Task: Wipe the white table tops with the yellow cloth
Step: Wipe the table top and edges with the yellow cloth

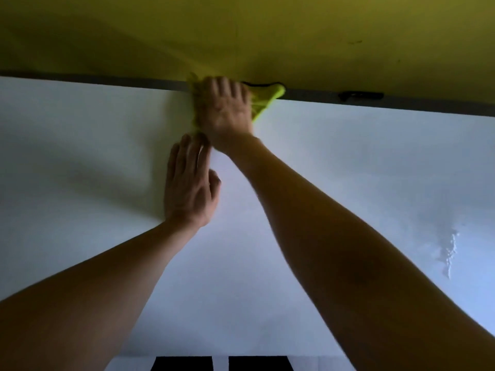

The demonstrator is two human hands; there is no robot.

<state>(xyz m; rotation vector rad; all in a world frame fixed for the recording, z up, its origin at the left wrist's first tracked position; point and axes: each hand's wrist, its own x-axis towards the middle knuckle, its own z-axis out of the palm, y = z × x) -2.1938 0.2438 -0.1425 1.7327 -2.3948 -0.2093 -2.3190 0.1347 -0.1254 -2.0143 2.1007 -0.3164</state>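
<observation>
Pressing the yellow cloth (267, 101) flat-fingered with my right hand (227, 108) at the counter's (348, 170) far edge, left hand (188, 183) released nearby; overshoot could drop it behind.

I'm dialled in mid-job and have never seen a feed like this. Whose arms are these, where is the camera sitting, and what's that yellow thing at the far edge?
There is no machine here: these are a person's two bare arms, seen from one wide-angle camera worn on their head, looking forward and down. The right hand reaches to the far edge of the white table top and presses on a yellow cloth, which is bunched under the palm and sticks out beside it. The picture is blurred there, so I cannot tell whether the fingers curl round it. The left hand lies just short of it with straight fingers, holding nothing. A wet streak glistens on the table to the right. Beyond the table's edge is a yellow-green wall, with dark cables along the gap.
</observation>
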